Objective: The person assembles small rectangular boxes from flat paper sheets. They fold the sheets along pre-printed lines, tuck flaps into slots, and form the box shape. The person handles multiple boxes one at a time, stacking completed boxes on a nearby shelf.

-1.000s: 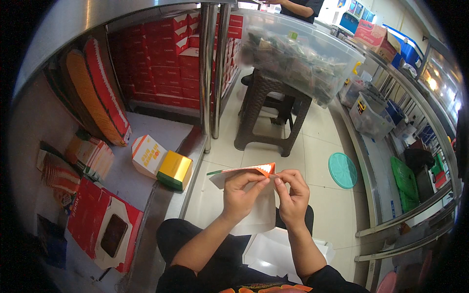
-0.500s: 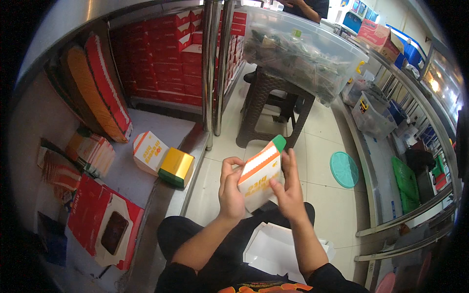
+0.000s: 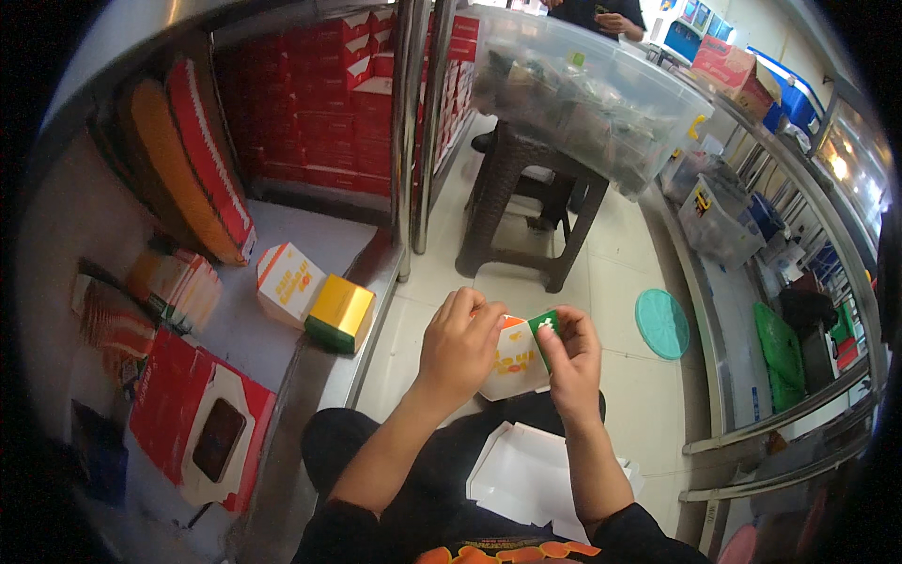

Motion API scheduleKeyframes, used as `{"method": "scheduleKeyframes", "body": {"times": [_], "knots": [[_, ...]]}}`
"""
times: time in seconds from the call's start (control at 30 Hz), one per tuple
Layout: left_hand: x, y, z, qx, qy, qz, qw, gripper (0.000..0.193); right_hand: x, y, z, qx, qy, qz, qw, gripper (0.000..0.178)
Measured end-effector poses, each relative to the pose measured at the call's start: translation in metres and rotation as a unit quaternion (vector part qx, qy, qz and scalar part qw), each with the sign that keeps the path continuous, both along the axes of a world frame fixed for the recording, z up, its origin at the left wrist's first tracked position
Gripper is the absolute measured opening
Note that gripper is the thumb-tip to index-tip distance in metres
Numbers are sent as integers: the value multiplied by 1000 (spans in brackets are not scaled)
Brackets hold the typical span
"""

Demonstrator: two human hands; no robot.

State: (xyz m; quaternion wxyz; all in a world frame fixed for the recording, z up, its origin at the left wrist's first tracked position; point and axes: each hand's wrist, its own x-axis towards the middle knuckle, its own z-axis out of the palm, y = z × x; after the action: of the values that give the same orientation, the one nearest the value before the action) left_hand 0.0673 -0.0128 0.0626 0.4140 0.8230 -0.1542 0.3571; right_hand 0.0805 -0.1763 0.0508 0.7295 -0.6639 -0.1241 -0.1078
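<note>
Between my two hands, above my crossed legs, is a small white cardboard box point(image 3: 512, 369) with an orange edge and a green end. My left hand point(image 3: 460, 343) curls over its left side and top. My right hand point(image 3: 575, 352) pinches the green end, thumb in front. Part of the box is hidden behind the left fingers. In my lap lies an open white carton point(image 3: 526, 470), partly under my right forearm. On the low shelf at my left stand a white and orange folded box point(image 3: 289, 282) and a gold and green box point(image 3: 340, 310), side by side.
A phone point(image 3: 221, 440) lies on a red carton point(image 3: 169, 414) at left. Red boxes point(image 3: 329, 122) are stacked behind metal posts. A clear bin point(image 3: 583, 103) rests on a dark stool point(image 3: 536, 188). A turquoise lid point(image 3: 662, 323) lies on the floor. Another person's hand shows at the top.
The box in my hands has been lowered and turned, its green end now facing right. My left hand has moved over its top and my right hand has closed on the green end.
</note>
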Motion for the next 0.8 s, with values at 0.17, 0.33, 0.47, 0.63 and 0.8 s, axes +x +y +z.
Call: {"method": "scheduleKeyframes", "body": {"times": [0.17, 0.33, 0.47, 0.63, 0.8], "knots": [[-3, -2, -6, -2, -35, -29, 999, 11, -1, -20, 9, -50, 97, 168, 980, 12], [-3, -5, 0, -59, -46, -69, 995, 12, 10, -27, 14, -25, 194, 290, 937, 13], [-3, 4, -14, -24, 5, -52, 998, 18, 1, -16, 10, -90, 177, 199, 960, 10], [3, -12, -21, -31, -13, -48, 998, 26, -11, -14, 20, -157, 98, 145, 972, 5], [3, -11, -28, -26, -47, -62, 997, 26, -4, -26, -1, -188, 78, 136, 970, 10]]}}
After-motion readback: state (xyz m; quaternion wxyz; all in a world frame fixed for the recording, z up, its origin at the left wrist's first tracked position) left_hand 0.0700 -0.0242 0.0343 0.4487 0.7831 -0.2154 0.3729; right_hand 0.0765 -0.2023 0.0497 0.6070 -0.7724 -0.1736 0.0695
